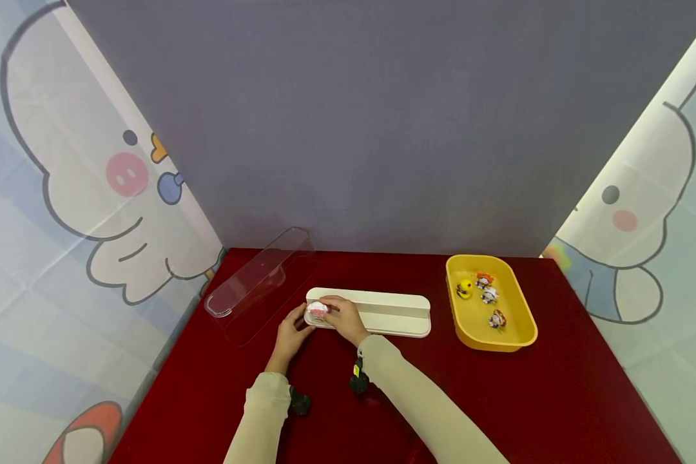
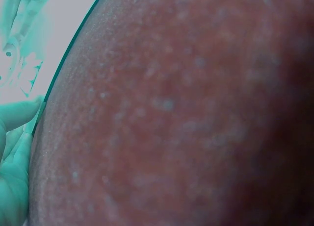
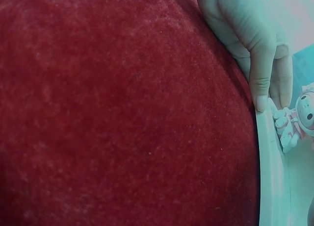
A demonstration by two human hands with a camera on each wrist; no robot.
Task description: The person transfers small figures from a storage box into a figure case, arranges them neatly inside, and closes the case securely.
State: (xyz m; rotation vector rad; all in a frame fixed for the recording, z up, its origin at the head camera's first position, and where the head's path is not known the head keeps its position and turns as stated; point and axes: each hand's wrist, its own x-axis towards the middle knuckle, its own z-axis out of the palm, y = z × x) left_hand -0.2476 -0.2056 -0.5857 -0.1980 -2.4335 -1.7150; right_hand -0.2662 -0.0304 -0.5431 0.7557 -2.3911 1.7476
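A long white tray point(image 1: 394, 316) lies crosswise in the middle of the red cloth. My left hand point(image 1: 290, 336) grips its left end, the thumb point(image 3: 261, 81) against the front rim. At that same end, inside the tray, a small pink-and-white figurine point(image 1: 318, 310) sits between the fingers of my right hand point(image 1: 346, 318). In the right wrist view the figurine point(image 3: 303, 115) shows a round white head with dark eyes, right beside the left hand's fingertips. Most of the right hand is out of that view.
A clear plastic cover point(image 1: 261, 283) lies at a slant on the left. To the right stands a yellow bin point(image 1: 519, 328) with several small figurines point(image 1: 490, 295) and a yellow duck-like toy point(image 1: 464, 289). A grey panel point(image 1: 377, 129) rises behind the table.
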